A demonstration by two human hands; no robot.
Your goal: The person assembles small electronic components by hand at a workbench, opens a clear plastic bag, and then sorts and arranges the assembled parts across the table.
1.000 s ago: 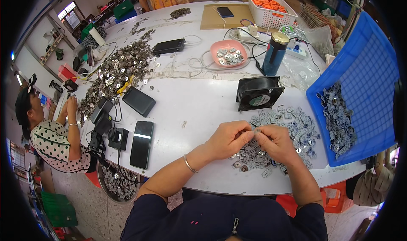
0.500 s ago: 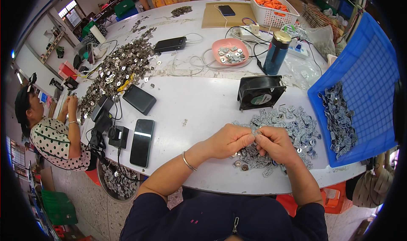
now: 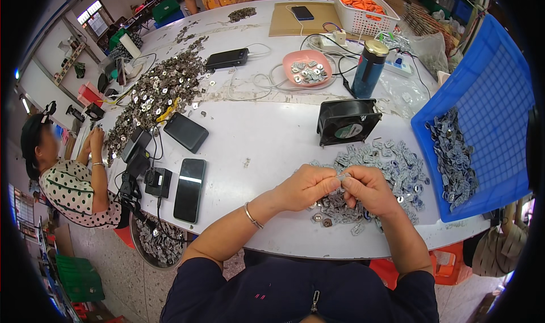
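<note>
My left hand and my right hand meet in front of me, thumbs and forefingers pinched together. Between the fingertips is a small grey metal part, mostly covered by them. Beneath and behind the hands spreads a pile of similar grey metal parts on the white table. A black square fan stands upright just beyond the pile. To the right, a tilted blue plastic crate has a heap of dark grey parts in it.
A phone, a black power bank and cables lie to the left. Farther off are a pink bowl of parts, a blue flask and a large heap of metal pieces. A co-worker sits at the left.
My fingers have shifted slightly around the small part, the right hand's fingers curling a little differently. Otherwise the view has only tilted slightly.
</note>
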